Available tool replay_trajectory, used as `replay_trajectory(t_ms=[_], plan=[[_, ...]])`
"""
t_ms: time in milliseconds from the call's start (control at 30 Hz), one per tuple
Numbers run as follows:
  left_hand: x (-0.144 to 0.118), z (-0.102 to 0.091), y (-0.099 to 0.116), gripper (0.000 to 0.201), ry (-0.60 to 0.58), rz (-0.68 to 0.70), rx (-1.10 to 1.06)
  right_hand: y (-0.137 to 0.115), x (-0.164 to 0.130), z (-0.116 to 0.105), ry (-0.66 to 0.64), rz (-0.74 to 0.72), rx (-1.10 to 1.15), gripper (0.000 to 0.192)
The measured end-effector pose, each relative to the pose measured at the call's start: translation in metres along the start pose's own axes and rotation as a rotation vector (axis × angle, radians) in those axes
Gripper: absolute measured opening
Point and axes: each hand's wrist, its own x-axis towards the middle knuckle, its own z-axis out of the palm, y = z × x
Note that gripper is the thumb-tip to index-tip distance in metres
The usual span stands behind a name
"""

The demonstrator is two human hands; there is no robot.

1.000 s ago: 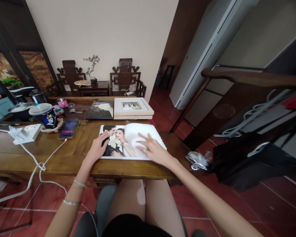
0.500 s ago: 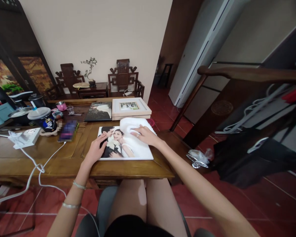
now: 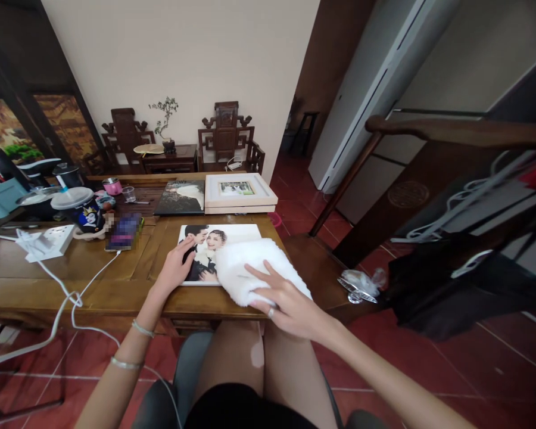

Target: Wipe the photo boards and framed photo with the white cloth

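Note:
A large photo print (image 3: pixel 205 250) of a couple lies flat on the wooden table (image 3: pixel 93 274) in front of me. My left hand (image 3: pixel 176 268) presses on the print's left edge, fingers spread. My right hand (image 3: pixel 288 304) rests on a folded white cloth (image 3: pixel 250 268) that covers the print's near right corner and hangs past the table's front edge. The fingers lie flat on the cloth.
Behind the print lie a dark photo album (image 3: pixel 181 198) and a white framed picture (image 3: pixel 239 192). To the left stand a lidded cup (image 3: pixel 80 208), a phone (image 3: pixel 124 232) on a cable, and a power strip (image 3: pixel 44 241). A wooden chair (image 3: pixel 384 179) stands at the right.
My right hand has drawn the white cloth from the print's far right part down to its near right corner. More of the picture's top shows now. My left hand stays put.

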Motion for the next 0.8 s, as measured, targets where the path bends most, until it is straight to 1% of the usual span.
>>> replay_trajectory(t_ms=[67, 133, 200, 333, 433, 500, 533, 600, 733, 800], plan=[[-0.001, 0.000, 0.000, 0.044, -0.010, 0.000, 0.012, -0.001, -0.003, -0.003, -0.026, -0.003, 0.032, 0.033], [-0.001, -0.001, -0.001, 0.044, -0.015, 0.006, 0.012, 0.011, 0.007, -0.005, -0.011, 0.029, 0.056, 0.031], [-0.001, -0.001, -0.002, 0.044, -0.015, 0.015, 0.002, 0.030, 0.027, -0.006, 0.029, 0.065, 0.061, 0.031], [-0.001, -0.001, -0.003, 0.044, -0.014, 0.021, -0.012, 0.068, 0.077, -0.006, 0.077, 0.111, 0.026, 0.036], [0.000, -0.001, -0.003, 0.044, -0.018, 0.014, -0.011, 0.082, 0.102, -0.006, 0.124, 0.165, -0.035, 0.036], [0.000, -0.001, -0.003, 0.044, -0.016, 0.010, -0.008, 0.083, 0.107, -0.005, 0.141, 0.176, -0.058, 0.035], [0.000, -0.001, -0.003, 0.044, -0.014, 0.010, -0.007, 0.080, 0.104, -0.005, 0.138, 0.172, -0.056, 0.035], [0.000, -0.001, -0.003, 0.043, -0.013, 0.013, -0.007, 0.070, 0.091, -0.004, 0.115, 0.155, -0.041, 0.034], [0.000, 0.000, -0.002, 0.043, -0.015, 0.014, -0.005, 0.033, 0.039, -0.005, 0.052, 0.139, -0.024, 0.033], [0.000, 0.000, -0.001, 0.042, -0.009, 0.008, -0.006, 0.012, 0.012, -0.006, -0.007, 0.093, 0.002, 0.033]])
